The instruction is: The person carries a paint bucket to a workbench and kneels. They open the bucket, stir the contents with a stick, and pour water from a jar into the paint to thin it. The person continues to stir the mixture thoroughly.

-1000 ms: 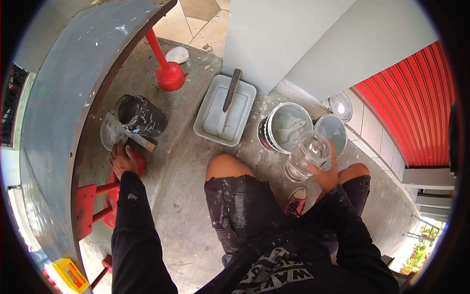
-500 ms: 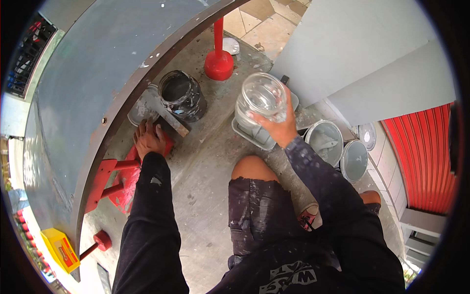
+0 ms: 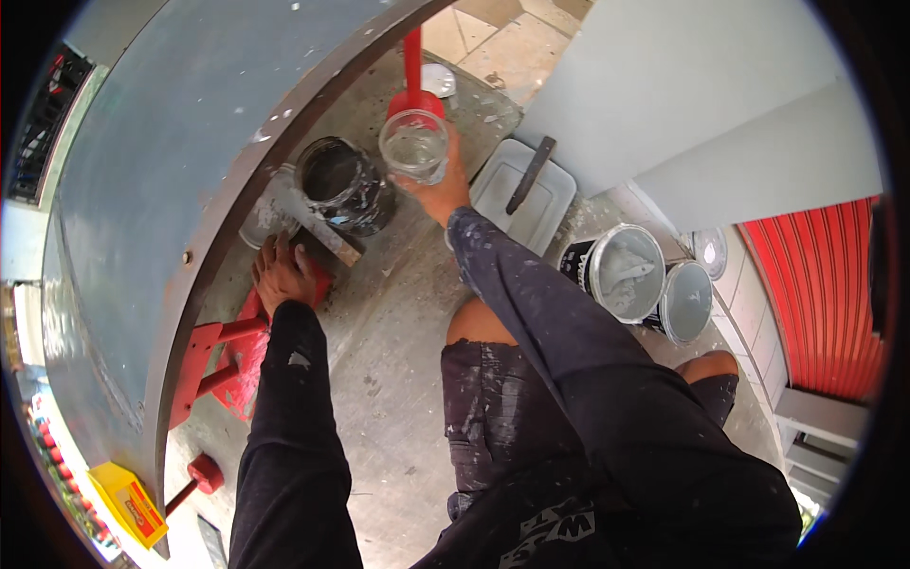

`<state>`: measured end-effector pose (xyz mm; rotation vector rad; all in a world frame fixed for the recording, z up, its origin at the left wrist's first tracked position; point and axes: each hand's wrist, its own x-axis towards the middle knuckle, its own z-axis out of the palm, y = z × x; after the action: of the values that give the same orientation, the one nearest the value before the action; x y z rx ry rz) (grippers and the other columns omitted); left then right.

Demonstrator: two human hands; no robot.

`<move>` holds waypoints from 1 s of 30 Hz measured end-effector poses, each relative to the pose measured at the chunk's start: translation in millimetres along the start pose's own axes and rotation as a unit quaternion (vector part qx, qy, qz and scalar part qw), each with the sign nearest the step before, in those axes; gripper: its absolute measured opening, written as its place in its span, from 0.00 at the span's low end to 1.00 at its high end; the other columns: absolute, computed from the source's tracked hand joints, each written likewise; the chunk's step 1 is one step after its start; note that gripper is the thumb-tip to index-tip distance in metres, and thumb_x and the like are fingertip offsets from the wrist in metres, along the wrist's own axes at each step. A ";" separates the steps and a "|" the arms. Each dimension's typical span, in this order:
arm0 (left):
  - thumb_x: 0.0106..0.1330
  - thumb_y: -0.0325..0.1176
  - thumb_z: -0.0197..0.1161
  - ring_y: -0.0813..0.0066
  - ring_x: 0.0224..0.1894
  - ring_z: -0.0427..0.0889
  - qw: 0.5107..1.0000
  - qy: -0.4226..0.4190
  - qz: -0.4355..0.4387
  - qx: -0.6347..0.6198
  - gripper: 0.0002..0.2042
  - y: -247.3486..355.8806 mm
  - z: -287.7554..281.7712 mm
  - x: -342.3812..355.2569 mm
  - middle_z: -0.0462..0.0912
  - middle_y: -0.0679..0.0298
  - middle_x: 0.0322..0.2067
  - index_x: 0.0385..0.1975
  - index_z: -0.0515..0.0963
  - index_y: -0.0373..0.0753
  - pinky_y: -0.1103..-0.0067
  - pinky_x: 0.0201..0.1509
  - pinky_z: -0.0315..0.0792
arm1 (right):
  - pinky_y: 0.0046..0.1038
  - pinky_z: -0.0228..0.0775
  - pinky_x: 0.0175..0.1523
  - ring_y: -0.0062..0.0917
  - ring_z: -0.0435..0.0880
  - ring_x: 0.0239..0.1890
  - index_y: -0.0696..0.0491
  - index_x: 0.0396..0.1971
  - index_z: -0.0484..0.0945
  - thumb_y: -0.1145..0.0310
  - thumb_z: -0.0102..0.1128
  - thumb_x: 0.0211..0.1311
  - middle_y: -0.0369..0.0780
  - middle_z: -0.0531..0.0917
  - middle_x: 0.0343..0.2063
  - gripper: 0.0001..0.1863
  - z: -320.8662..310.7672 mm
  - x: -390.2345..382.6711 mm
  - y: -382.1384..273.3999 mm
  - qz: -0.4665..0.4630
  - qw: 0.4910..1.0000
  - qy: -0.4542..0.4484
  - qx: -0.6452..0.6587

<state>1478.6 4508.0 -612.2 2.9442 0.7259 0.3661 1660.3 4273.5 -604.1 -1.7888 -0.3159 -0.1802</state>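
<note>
My right hand (image 3: pixel 441 180) is wrapped round a clear plastic tub (image 3: pixel 414 152), held up beside a large wide-mouthed jar (image 3: pixel 355 204) smeared with dark paint. The tub's mouth faces up, and it looks empty or holds something clear; I cannot tell which. My left hand (image 3: pixel 282 275) rests with spread fingers on a red metal base (image 3: pixel 248 308) under the table. Just past its fingertips lies a flat, paint-smeared tool (image 3: pixel 327 232) with a brownish end, over a round grey lid (image 3: pixel 261 223).
A grey tabletop (image 3: pixel 180 142) curves along the left. A red post (image 3: pixel 413 66) stands beyond the tub. To the right are a white tray (image 3: pixel 542 204) with a dark-handled tool (image 3: pixel 531 175) across it, and two paint buckets (image 3: pixel 627 275) (image 3: pixel 686 303) near a grey panel (image 3: pixel 664 104).
My right hand has carried the clear tub left from above the white tray to beside the dark jar, uncovering the tray. My left hand has stayed nearly where it was.
</note>
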 end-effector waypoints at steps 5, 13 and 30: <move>0.73 0.42 0.53 0.51 0.63 0.72 1.000 0.004 0.010 -0.002 0.20 -1.3 9.3 -0.7 0.75 0.54 0.60 0.60 0.75 0.41 0.60 0.68 0.63 | 0.33 0.74 0.58 0.37 0.81 0.55 0.52 0.63 0.66 0.63 0.78 0.50 0.46 0.79 0.56 0.40 -42.4 -30.1 -21.0 0.023 0.985 0.033 -0.170; 0.72 0.42 0.52 0.49 0.62 0.72 0.999 0.021 0.036 0.024 0.21 -14.4 8.2 -0.2 0.76 0.53 0.60 0.60 0.75 0.40 0.60 0.67 0.64 | 0.41 0.78 0.43 0.43 0.86 0.36 0.52 0.33 0.85 0.62 0.64 0.60 0.45 0.86 0.34 0.09 -330.0 -93.5 -45.6 0.060 0.847 -0.130 -0.511; 0.72 0.43 0.53 0.48 0.61 0.73 0.998 0.021 0.052 0.013 0.22 -14.4 12.5 -0.8 0.77 0.53 0.59 0.61 0.74 0.40 0.59 0.67 0.65 | 0.43 0.75 0.54 0.42 0.84 0.47 0.50 0.42 0.86 0.62 0.67 0.59 0.44 0.87 0.39 0.13 -375.8 -135.1 -3.6 0.189 0.823 -0.268 -0.463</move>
<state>1474.6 4520.0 -626.5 3.0148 0.5881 0.4316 1548.2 3894.1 -549.6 -2.8257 -0.2750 0.5704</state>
